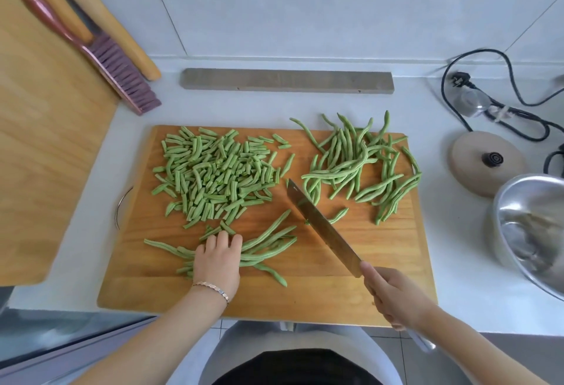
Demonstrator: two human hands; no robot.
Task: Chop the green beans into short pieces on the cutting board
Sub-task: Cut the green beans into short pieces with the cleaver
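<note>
Left hand (218,258) flat, fingers (221,239) straight, pinning bean bundle (268,244). Right hand (393,296) wrapped round knife (323,229) handle. Advise: curl fingertips back, cut just right of them.

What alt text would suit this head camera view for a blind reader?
A person's left hand rests on whole green beans on a wooden cutting board while the right hand holds a knife; chopped pieces lie beyond.

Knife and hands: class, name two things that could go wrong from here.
1. The left hand presses the bundle with fingertips forward, not tucked; the knife in the right hand could nick them.
2. The uncut pile overhangs the board at its far right corner and could slide off.
</note>
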